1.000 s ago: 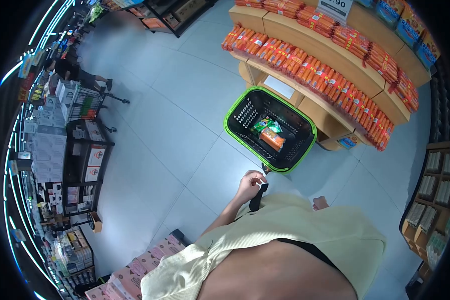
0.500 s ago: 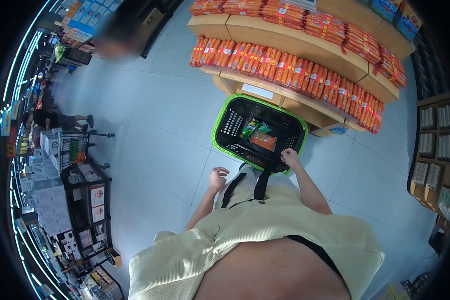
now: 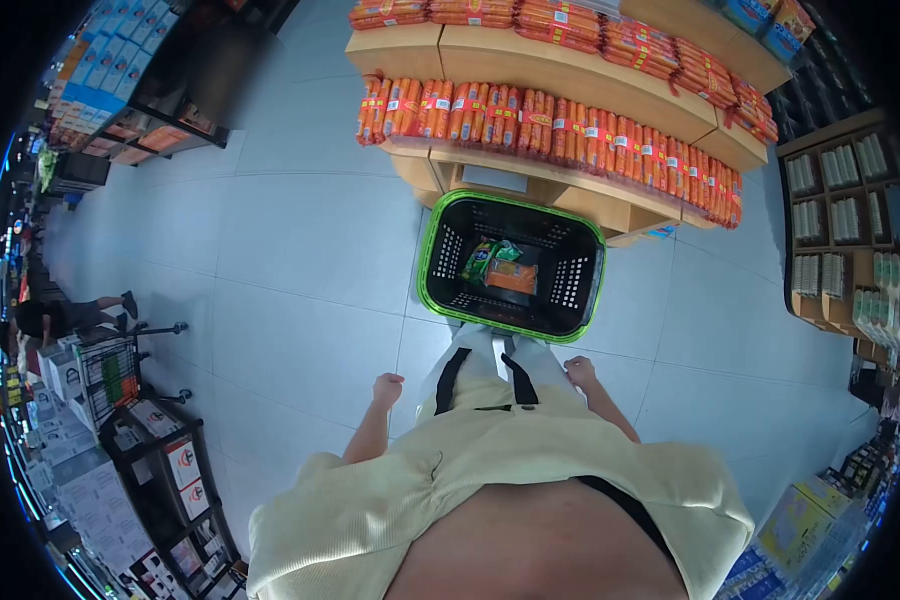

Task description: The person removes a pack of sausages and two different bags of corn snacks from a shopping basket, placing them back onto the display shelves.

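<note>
My left hand hangs beside my left thigh with its fingers curled in, and nothing shows in it. By my right thigh, my right hand is also curled and apart from the basket. A black shopping basket with a bright green rim is directly in front of my legs. Inside it lie a green packet and an orange packet, side by side. The black straps on my trousers hang between my hands.
A curved wooden shelf ahead carries rows of red-orange sausage packs. On the right stands a wooden rack. To the left are a person, a shopping cart and a black shelf with boxes.
My right hand has left the basket's near rim and come back to my side. My left hand has moved down and left. The view has shifted, and the blurred person at upper left is gone.
</note>
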Available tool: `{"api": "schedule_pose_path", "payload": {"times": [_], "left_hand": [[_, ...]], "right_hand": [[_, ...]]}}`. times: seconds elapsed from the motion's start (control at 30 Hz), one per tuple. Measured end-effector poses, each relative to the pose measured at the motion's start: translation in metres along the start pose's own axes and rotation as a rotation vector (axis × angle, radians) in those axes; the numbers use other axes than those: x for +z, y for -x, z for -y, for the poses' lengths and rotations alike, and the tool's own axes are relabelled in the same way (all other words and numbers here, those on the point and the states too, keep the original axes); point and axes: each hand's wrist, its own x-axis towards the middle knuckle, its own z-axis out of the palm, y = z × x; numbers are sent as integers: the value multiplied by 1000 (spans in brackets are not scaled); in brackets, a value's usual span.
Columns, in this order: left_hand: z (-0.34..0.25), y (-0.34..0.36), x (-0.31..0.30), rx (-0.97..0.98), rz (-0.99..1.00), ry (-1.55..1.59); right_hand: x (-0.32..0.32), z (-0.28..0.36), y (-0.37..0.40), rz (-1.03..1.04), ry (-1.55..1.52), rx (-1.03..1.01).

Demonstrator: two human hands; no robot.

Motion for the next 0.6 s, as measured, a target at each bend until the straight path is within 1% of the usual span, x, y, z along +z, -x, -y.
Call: {"api": "schedule_pose_path", "payload": {"times": [0.03, 0.07, 0.13, 0.17, 0.23, 0.33, 0.37, 0.4, 0.43, 0.47, 0.5, 0.57, 0.6], "left_hand": [[-16, -10, -9, 6, -19, 38], [-34, -20, -17, 12, -37, 75], [-49, -55, -20, 194, -54, 29], [-64, -67, -22, 236, -60, 9], [-97, -86, -23, 296, -48, 22], [-141, -103, -19, 338, 16, 75], [-154, -105, -16, 350, 52, 113], [-163, -106, -11, 364, 62, 99], [-170, -106, -6, 408, 112, 97], [-176, -105, -1, 449, 162, 96], [-180, -102, 3, 466, 206, 71], [-180, -95, 13, 482, 219, 27], [-179, -90, 17, 492, 222, -6]], "right_hand": [[16, -1, -3, -93, 124, -192], [20, 9, 2, -100, 113, -184], [16, 42, 18, -137, 22, -305], [13, 55, 26, -147, 11, -292], [8, 70, 35, -99, -277, -224], [9, 67, 45, -139, -327, -193], [12, 62, 48, -148, -345, -182], [17, 49, 48, -136, -350, -130], [22, 38, 51, -122, -354, -78], [28, 26, 54, -130, -368, -68], [33, 15, 61, -114, -376, 0], [48, -13, 69, -84, -381, 104], [55, -28, 71, -85, -389, 110]]}}
